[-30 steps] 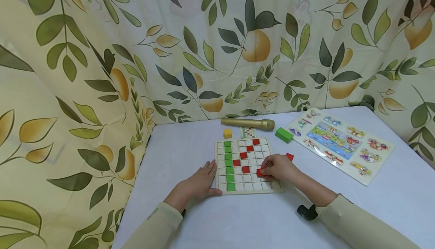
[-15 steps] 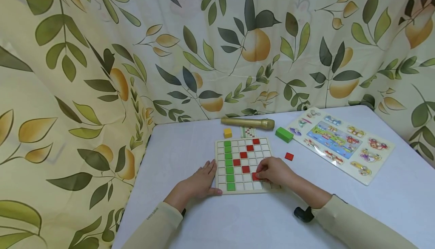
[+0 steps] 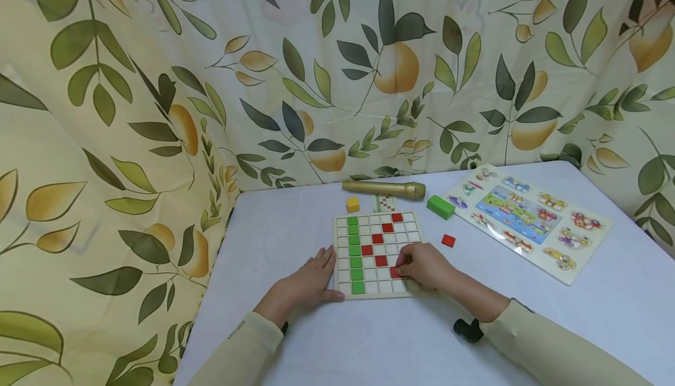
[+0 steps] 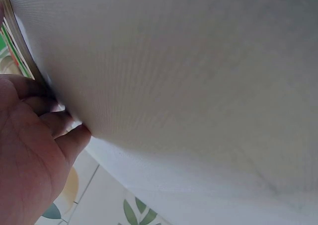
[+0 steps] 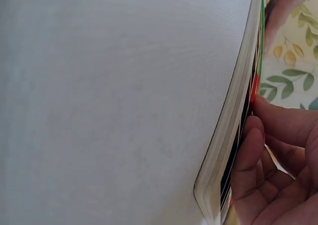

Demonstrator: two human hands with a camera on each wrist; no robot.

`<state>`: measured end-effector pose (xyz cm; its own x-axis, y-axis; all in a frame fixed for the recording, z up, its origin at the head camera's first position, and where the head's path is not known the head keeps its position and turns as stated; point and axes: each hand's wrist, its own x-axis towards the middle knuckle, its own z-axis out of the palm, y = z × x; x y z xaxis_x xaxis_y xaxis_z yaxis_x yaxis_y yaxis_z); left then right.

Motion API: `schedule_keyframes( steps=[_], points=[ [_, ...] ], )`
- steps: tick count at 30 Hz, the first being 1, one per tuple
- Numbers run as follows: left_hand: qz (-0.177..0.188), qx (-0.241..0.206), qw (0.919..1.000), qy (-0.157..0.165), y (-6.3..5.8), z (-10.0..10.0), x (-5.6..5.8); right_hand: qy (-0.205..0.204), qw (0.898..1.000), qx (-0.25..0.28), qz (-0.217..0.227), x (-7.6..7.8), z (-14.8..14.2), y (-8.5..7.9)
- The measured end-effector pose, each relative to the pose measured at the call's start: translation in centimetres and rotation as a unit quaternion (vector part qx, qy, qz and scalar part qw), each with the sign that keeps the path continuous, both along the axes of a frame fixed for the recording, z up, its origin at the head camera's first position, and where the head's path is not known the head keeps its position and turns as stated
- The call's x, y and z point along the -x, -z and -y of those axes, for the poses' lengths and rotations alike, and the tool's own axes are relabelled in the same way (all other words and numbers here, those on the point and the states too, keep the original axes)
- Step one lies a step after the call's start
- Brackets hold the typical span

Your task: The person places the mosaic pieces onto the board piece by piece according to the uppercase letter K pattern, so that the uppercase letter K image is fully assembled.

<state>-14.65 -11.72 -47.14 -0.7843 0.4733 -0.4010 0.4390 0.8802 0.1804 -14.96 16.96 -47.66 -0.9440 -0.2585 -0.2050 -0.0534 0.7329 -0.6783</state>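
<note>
A pale square grid board [image 3: 372, 287] lies on the table, with a column of green squares [image 3: 355, 250] and a slanting line of red squares [image 3: 377, 238] on it. My right hand [image 3: 424, 264] bends over its lower right part and pinches a red square tile [image 3: 394, 272] down at a cell. In the right wrist view the thumb tip meets the red tile [image 5: 255, 86] just above the board's edge. Along the board's left side rests my left hand [image 3: 311, 277], fingers extended against the edge and thumb at the near corner.
One loose red tile [image 3: 448, 240] lies right of the board. Behind it are a yellow cube [image 3: 353, 204], a patterned card [image 3: 385, 203], a gold microphone [image 3: 384, 189] and a green block [image 3: 440, 207]. A picture puzzle board [image 3: 529, 256] lies at the right; a leafy curtain [image 3: 327, 128] hangs behind.
My right hand has brought the red tile a little left and nearer, down to a cell, then stayed almost still. The loose red tile has come into fuller view. My left hand has not moved.
</note>
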Motion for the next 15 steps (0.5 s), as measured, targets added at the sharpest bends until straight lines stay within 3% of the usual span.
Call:
schedule_keyframes(
  steps=[15],
  points=[
    [-0.004,0.005,1.0000,-0.003,0.95,0.07,0.29,0.005,1.000,0.005,0.003,0.29,-0.78,0.16]
  ],
)
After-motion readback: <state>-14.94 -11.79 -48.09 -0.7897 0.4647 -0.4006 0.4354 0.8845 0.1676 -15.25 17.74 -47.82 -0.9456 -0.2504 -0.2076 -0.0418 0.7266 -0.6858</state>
